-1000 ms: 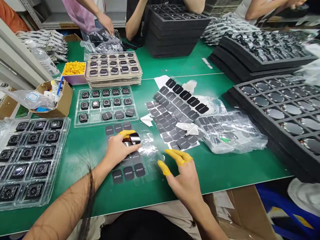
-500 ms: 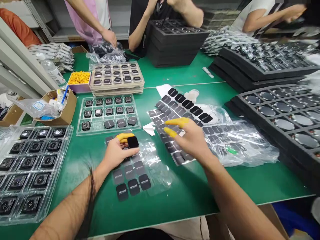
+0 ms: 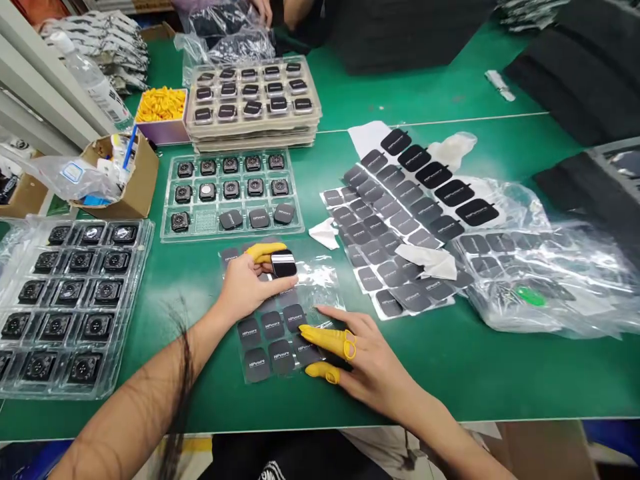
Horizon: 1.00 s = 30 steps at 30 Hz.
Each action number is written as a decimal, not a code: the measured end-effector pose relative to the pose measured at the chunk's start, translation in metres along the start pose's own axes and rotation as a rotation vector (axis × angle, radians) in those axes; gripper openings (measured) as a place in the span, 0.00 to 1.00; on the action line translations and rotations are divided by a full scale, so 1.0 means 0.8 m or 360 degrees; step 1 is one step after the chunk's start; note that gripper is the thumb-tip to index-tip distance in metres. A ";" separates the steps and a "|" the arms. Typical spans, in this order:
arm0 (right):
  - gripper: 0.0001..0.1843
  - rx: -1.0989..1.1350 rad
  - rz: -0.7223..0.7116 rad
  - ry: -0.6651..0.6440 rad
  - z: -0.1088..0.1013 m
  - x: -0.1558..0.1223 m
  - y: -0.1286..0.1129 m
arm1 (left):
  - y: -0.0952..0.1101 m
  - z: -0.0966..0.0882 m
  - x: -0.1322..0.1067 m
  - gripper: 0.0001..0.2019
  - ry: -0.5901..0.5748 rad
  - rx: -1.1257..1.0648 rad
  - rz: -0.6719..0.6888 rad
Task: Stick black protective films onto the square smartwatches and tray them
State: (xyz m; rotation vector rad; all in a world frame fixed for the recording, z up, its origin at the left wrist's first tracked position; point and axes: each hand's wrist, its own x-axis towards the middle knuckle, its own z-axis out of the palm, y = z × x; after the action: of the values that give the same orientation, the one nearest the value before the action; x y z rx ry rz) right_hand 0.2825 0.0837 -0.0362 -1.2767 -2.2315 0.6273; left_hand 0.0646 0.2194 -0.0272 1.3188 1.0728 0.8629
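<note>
My left hand [image 3: 245,283], with yellow finger cots, is closed around the edges of a smartwatch body [image 3: 284,265], its glossy black screen facing up. Beneath it lies a clear sheet of black HiFuture screen stickers [image 3: 273,325]. My right hand [image 3: 367,363] rests low over the sheet's lower right corner. Its yellow-covered thumb and finger are apart, at the corner sticker [image 3: 306,348], which they partly cover. I cannot tell whether that sticker is lifted. Just behind is a clear tray [image 3: 200,235] of watch bodies, a few with stickers in the front row.
More sticker sheets [image 3: 380,230] and a plastic bag [image 3: 560,280] lie to the right. A larger watch tray [image 3: 143,267] is at left. Behind stand stacked trays [image 3: 255,137], a box of yellow finger cots [image 3: 163,107], a cardboard box [image 3: 143,190] and black foam trays [image 3: 575,67].
My right hand has moved from above the right-hand sticker sheets down and left to the HiFuture sheet. A white paper piece now lies on those sheets. My left hand still holds the watch body.
</note>
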 end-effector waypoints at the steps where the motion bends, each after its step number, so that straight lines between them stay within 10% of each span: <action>1: 0.27 0.0005 0.0026 0.0028 0.000 0.001 -0.001 | 0.000 0.000 -0.001 0.30 -0.0010 0.0018 0.0001; 10: 0.18 0.0443 0.0652 0.0121 -0.031 0.069 -0.015 | 0.000 -0.003 0.002 0.30 0.0098 -0.0258 -0.0022; 17: 0.37 -0.0373 0.0508 0.0217 0.018 0.163 -0.011 | 0.002 -0.020 0.012 0.26 0.0341 -0.0805 0.0080; 24: 0.43 -0.0096 0.0782 0.0157 0.012 0.170 -0.015 | 0.018 -0.051 0.021 0.26 0.0529 -0.0747 0.0326; 30: 0.13 0.0505 0.0585 0.0534 0.000 0.167 -0.003 | 0.016 -0.067 0.023 0.28 0.0708 -0.0415 0.0663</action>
State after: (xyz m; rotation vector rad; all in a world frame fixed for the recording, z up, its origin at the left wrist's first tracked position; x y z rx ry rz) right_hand 0.2216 0.1998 -0.0099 -1.5053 -1.5702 0.7961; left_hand 0.0209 0.2551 -0.0135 1.1712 0.9858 1.6094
